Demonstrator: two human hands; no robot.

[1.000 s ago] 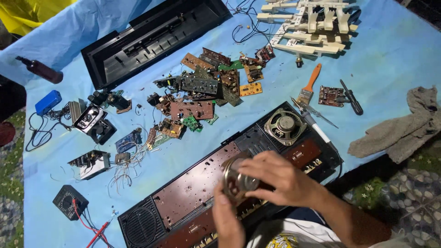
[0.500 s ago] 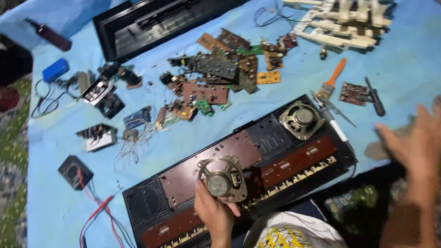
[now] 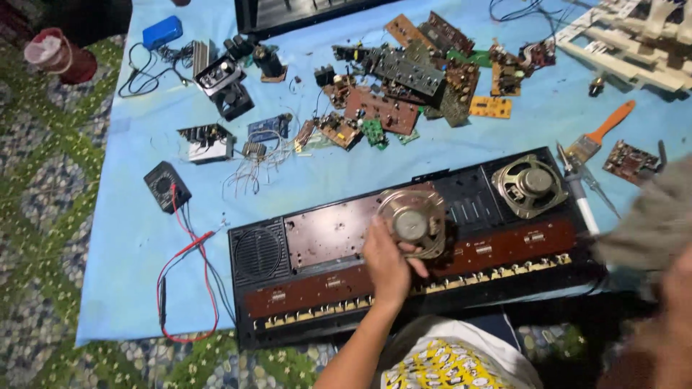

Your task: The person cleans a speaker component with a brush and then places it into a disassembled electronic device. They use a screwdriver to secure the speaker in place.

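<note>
A loose round speaker (image 3: 412, 222) is held in the left hand (image 3: 388, 265), gripped by the lower rim with the fingers curled beneath it and the thumb at its edge; the speaker sits just above and to the right of the palm, magnet side up, raised over the middle of the opened keyboard chassis (image 3: 404, 252). The right hand (image 3: 674, 302) is seen only as a blur at the lower right edge, with a grey cloth (image 3: 652, 220) against it; whether it is closed on the cloth cannot be told. Risk is judged as follows: the speaker is pinched at one edge only, so a slip could drop it onto the brown panel or the row of key contacts below, and the cone could be dented by pressing fingers. A second speaker (image 3: 528, 184) is mounted at the chassis' right end, well apart from the held one. Beyond, a brush with an orange handle (image 3: 600, 132) and a soldering iron (image 3: 578, 189) lie near the right end. Farther out, a heap of circuit boards (image 3: 411, 86) is spread on the blue sheet (image 3: 122, 238), and a multimeter (image 3: 166, 186) with red leads lies to the left.
</note>
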